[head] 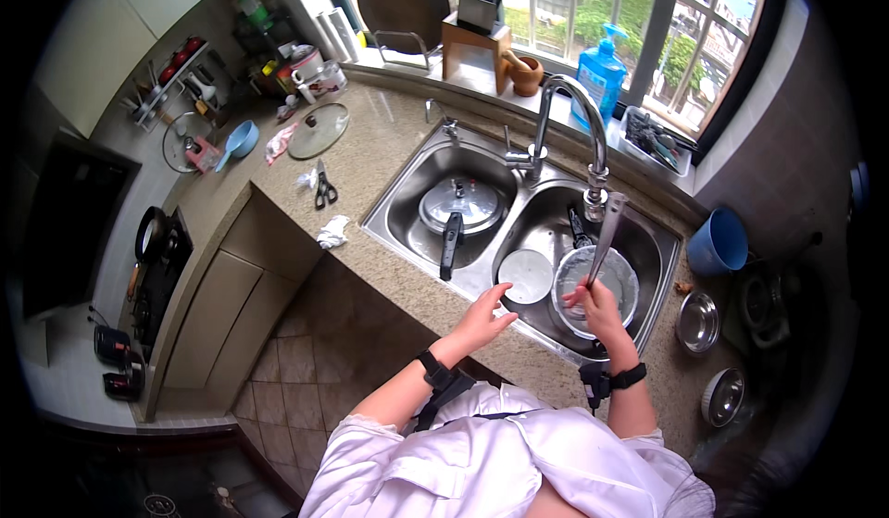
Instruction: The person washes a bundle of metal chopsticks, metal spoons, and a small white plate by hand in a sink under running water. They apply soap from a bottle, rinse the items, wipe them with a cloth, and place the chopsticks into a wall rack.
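Observation:
My right hand (599, 307) grips a long metal utensil (605, 239), raised upright over a pressure cooker pot (629, 283) in the right sink basin. The utensil's upper end reaches near the chrome faucet (599, 129); its exact kind is unclear. Cloudy water seems to lie in the pot. My left hand (488, 315) hangs above the sink's front edge, fingers apart and holding nothing. Beside the pot sits a round whitish bowl or lid (526, 277). In the left basin lies the metal pressure cooker lid (462, 205) with its black handle.
Kitchen scissors (325, 186), a crumpled white cloth or tissue (333, 232) and a glass lid (319, 131) lie on the counter at left. To the right stand a blue plastic bucket (717, 241) and metal bowls (698, 322). A blue pump bottle (600, 77) stands on the windowsill.

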Available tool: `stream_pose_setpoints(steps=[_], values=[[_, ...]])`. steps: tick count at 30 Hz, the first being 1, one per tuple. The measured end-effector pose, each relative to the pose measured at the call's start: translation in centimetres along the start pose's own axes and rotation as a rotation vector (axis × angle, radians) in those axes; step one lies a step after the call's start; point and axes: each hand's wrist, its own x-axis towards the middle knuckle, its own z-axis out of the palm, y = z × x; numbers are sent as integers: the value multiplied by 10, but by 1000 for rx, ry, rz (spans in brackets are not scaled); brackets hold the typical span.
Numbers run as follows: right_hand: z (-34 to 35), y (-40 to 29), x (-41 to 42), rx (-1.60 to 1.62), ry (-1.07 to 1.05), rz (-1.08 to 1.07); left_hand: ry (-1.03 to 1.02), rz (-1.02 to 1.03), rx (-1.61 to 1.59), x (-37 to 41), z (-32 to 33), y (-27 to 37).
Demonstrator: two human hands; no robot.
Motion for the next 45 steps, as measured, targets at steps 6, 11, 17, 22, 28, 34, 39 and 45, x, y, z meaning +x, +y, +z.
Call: stream_pose_setpoints(steps=[6, 11, 17, 22, 28, 34, 39, 45], values=[[8, -5, -10, -57, 83, -55, 55, -148, -31, -38, -56, -19], [30, -8, -6, 329, 271, -111, -21, -195, -103, -71, -112, -23], [82, -27, 10, 257, 435, -146, 12, -140, -136, -146, -206, -71], [165, -52, 48, -192, 479, -234, 266, -224, -46, -227, -291, -118], [284, -129, 125, -748, 551, -323, 464, -297, -153, -303, -372, -155], [389, -193, 200, -592, 402, -568, 555, -405, -342, -340, -411, -201], [519, -235, 269, 1, -26, -523, 625, -454, -357, -336, -484, -223], [704, -297, 337, 135, -293, -456, 802, -495, -476, -319, -593, -248]])
